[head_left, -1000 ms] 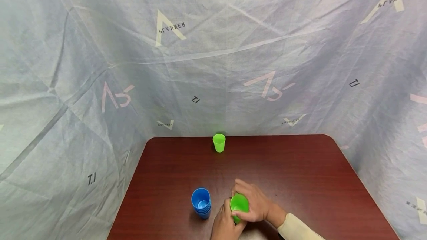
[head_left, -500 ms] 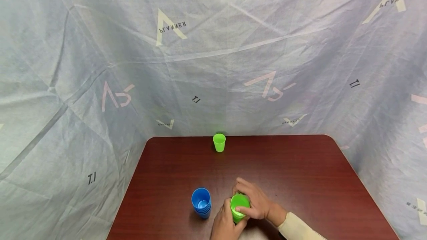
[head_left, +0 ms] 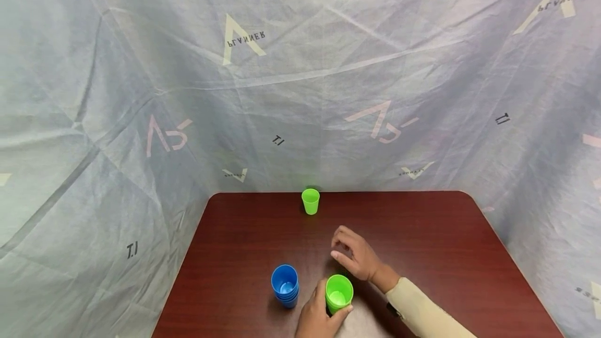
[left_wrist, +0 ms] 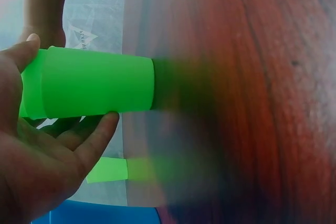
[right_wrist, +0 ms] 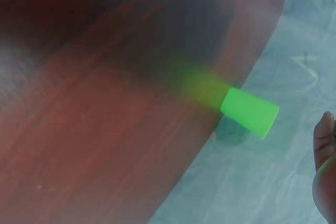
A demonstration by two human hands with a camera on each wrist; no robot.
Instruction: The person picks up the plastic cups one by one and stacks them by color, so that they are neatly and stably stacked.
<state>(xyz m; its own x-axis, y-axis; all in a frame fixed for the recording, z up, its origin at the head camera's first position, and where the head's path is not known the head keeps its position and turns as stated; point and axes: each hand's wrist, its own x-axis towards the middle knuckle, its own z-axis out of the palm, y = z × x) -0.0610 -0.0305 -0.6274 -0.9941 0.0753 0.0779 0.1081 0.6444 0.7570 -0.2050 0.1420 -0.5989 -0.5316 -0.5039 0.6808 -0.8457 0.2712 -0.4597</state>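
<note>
My left hand grips a green cup stack near the table's front, thumb on one side and fingers on the other. In the left wrist view a second rim shows on the green cups, one nested in the other, with the left hand around them. Just beyond them, my right hand hovers with loosely bent fingers and nothing in its grasp. Its thumb and a finger show at the right wrist view's edge. Left of the left hand stands a stack of blue cups.
A single green cup stands upright at the back edge of the dark red-brown table. Grey printed cloth hangs behind the table and along both sides.
The right hand has let go of the green cups and moved away, forward. An upper green cup has sunk into the lower one. The left hand keeps its hold.
</note>
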